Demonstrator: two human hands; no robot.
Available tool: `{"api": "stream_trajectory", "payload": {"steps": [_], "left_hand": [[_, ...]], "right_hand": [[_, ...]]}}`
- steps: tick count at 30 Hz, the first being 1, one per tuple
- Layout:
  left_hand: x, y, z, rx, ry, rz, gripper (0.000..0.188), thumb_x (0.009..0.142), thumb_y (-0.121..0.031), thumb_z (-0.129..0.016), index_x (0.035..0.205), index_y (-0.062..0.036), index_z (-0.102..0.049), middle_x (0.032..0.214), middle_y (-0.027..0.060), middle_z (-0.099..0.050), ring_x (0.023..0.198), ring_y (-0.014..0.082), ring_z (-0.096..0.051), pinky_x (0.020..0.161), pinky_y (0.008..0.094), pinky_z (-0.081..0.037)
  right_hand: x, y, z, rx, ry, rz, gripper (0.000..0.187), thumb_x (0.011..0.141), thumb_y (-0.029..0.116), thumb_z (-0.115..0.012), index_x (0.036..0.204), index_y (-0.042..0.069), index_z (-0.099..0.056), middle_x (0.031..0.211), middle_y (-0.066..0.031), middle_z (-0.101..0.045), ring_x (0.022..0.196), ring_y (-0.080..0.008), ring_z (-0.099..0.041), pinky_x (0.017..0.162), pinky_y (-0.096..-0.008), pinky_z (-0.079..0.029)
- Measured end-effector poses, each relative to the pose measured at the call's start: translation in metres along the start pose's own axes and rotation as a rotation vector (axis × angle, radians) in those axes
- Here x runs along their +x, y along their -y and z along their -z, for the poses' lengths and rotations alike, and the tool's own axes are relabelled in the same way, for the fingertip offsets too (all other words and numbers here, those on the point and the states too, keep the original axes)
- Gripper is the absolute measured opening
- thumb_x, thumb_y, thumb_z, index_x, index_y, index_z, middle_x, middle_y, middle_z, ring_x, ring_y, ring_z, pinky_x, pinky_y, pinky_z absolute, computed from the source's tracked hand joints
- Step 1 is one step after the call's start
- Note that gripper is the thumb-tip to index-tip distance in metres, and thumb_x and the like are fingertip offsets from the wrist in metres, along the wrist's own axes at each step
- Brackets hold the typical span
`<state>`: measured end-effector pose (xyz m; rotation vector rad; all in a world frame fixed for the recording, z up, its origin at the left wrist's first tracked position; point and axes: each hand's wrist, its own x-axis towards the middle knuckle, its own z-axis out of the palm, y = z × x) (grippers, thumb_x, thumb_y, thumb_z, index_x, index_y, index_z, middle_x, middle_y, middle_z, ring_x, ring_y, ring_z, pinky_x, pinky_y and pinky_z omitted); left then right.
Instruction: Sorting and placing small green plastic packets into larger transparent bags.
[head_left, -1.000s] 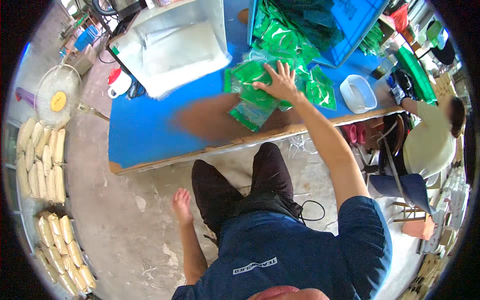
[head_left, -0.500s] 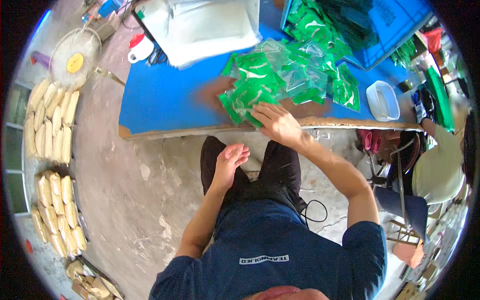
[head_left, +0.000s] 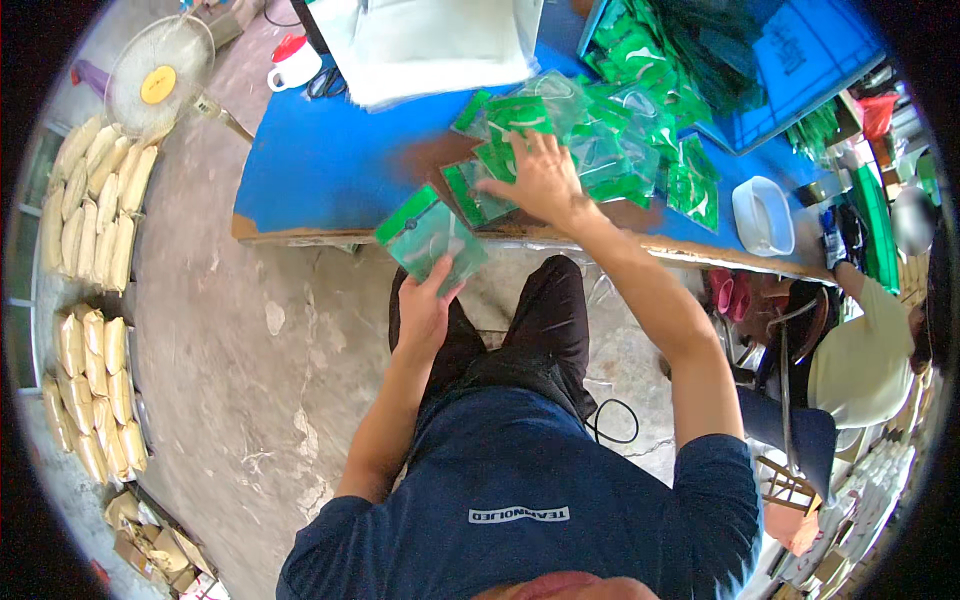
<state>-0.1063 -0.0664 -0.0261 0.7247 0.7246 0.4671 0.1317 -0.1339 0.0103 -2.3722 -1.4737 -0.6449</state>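
A flat clear packet with a green top band [head_left: 425, 228] is pinched at its lower edge by my left hand [head_left: 424, 312], just off the table's near edge. Something thin and pale shows inside it. My right hand [head_left: 548, 180], fingers spread, rests on the pile of similar green and clear packets [head_left: 625, 130]. Under its fingertips is one green packet [head_left: 520, 114]. Another packet [head_left: 474, 192] lies by its thumb near the table edge.
On the blue table [head_left: 310, 185] are a stack of clear plastic sheets [head_left: 425, 50], a white mug [head_left: 296, 66], black scissors [head_left: 326, 84], a blue crate [head_left: 800, 70] and a clear plastic tub [head_left: 763, 216]. A fan [head_left: 160, 75] stands left. Another person [head_left: 862, 350] sits at the right.
My left hand was bare and now holds a packet up by the table edge. My right hand has moved up and slightly right over the pile, its fingers spreading.
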Motion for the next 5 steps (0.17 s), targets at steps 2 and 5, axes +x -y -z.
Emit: {"api": "stream_trajectory", "payload": {"steps": [2, 5], "left_hand": [[-0.003, 0.006, 0.014, 0.008, 0.027, 0.028, 0.040, 0.091, -0.019, -0.071, 0.126, -0.0042, -0.057, 0.123, 0.0046, -0.063, 0.116, 0.0216, -0.058, 0.105, 0.0482, -0.040], [-0.006, 0.010, 0.028, 0.010, 0.113, 0.084, 0.042, 0.091, -0.019, -0.070, 0.128, -0.0038, -0.056, 0.128, 0.0045, -0.061, 0.118, 0.0238, -0.057, 0.105, 0.0489, -0.040]], "right_hand": [[-0.007, 0.015, -0.011, 0.007, 0.133, -0.067, 0.055, 0.089, 0.032, -0.066, 0.127, -0.003, -0.048, 0.112, -0.0230, -0.060, 0.101, -0.0366, -0.062, 0.070, -0.0419, -0.057], [-0.012, 0.027, -0.013, -0.157, 0.364, -0.041, 0.065, 0.082, 0.025, -0.073, 0.132, -0.005, -0.046, 0.116, -0.0245, -0.057, 0.100, -0.0372, -0.062, 0.077, -0.0430, -0.059]]}}
